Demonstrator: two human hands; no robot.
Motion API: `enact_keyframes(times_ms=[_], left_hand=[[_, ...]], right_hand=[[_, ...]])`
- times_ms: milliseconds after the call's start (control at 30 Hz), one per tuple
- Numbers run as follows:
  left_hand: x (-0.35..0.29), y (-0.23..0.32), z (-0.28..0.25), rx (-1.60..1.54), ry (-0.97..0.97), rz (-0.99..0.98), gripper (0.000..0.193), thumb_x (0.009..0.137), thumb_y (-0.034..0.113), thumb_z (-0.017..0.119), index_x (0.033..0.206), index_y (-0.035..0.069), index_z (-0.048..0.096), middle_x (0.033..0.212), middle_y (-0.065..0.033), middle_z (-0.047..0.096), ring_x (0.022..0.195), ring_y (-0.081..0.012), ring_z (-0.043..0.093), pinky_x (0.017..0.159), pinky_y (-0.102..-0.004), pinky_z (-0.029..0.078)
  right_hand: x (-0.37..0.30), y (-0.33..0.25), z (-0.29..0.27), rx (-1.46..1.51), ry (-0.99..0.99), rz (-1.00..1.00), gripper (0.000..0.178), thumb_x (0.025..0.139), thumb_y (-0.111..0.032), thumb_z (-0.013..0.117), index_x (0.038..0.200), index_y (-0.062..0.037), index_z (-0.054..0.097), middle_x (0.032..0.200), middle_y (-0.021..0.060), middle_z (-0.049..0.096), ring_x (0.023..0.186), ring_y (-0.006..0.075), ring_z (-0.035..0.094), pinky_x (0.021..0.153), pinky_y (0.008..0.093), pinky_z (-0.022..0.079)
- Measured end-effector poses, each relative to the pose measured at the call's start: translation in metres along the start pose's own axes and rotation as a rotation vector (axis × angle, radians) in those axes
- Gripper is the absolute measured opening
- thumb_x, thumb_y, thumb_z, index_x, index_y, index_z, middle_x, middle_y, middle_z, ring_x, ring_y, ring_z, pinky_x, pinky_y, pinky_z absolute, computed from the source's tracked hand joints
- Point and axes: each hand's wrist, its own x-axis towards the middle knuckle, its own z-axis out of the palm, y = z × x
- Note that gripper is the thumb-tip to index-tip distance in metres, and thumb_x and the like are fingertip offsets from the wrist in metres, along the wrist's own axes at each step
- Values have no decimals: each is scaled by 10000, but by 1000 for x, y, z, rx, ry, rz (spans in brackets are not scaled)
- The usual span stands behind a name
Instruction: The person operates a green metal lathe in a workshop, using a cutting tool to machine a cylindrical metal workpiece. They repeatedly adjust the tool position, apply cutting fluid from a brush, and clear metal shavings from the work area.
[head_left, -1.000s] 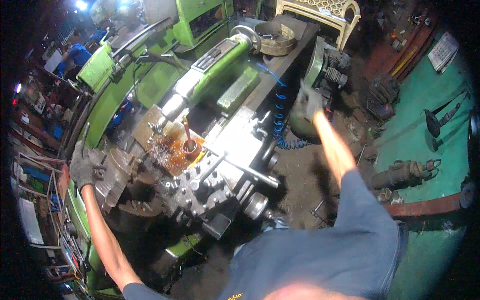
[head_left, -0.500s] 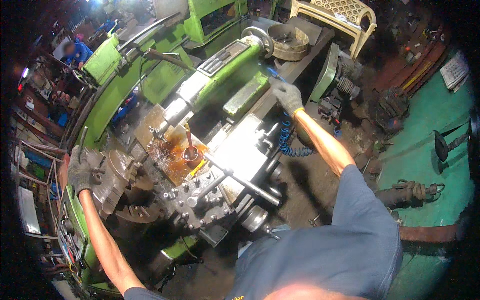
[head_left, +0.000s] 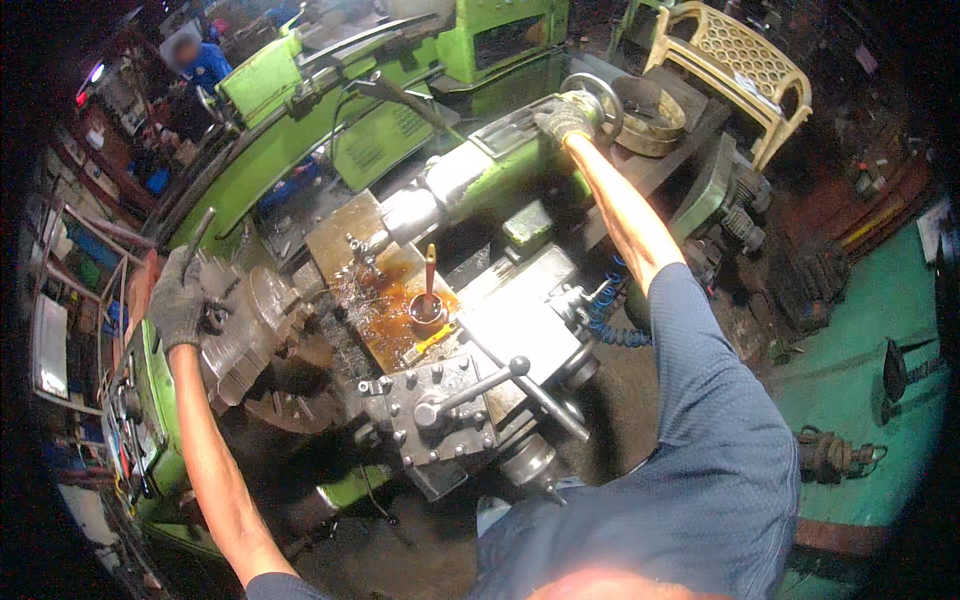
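My left hand (head_left: 179, 300), in a dark grey knitted glove, is closed around a steel bar (head_left: 202, 230) whose end sticks up above the fist. It is beside the lathe's large jaw chuck (head_left: 243, 335). My right hand (head_left: 564, 119), gloved too, lies on the green tailstock (head_left: 495, 150) with its fingers apart, near the steel handwheel (head_left: 598, 98). Between the hands, a small pot (head_left: 428, 314) of dark liquid holds a red-handled brush (head_left: 430, 272) on an oily plate (head_left: 350, 245). A yellow-handled brush (head_left: 432, 342) lies beside the pot.
The square tool post (head_left: 430, 410) with its lever (head_left: 485, 383) stands nearest my body. A blue coiled hose (head_left: 618, 325) hangs at the right of the carriage. Beyond the tailstock are a round metal pan (head_left: 650, 118) and a cream plastic chair (head_left: 735, 75). A person in blue (head_left: 208, 70) is far left.
My right hand has moved up and left, from beside the tailstock by a blue hose end onto its top. My left hand stays at the chuck with the bar. The view has shifted.
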Motion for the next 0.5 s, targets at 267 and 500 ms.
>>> enact_keyframes(times_ms=[267, 500], left_hand=[[-13, -6, -6, -38, -83, -70, 334, 985, 262, 588, 1281, 121, 650, 1196, -118, 698, 1085, -305, 673, 921, -378, 503], [-1, -8, 2, -1, -16, -54, 355, 951, 306, 635, 1273, 161, 677, 1194, -104, 709, 1105, -281, 673, 939, -360, 505]], right_hand=[[-18, -30, 8, 400, 125, 216, 399, 743, -357, 756, 1054, -107, 738, 1107, 155, 725, 1032, 320, 690, 935, 409, 524], [-41, -43, 9, 756, 479, 155, 452, 626, -186, 884, 998, -68, 655, 954, 115, 684, 894, 258, 666, 829, 378, 537]])
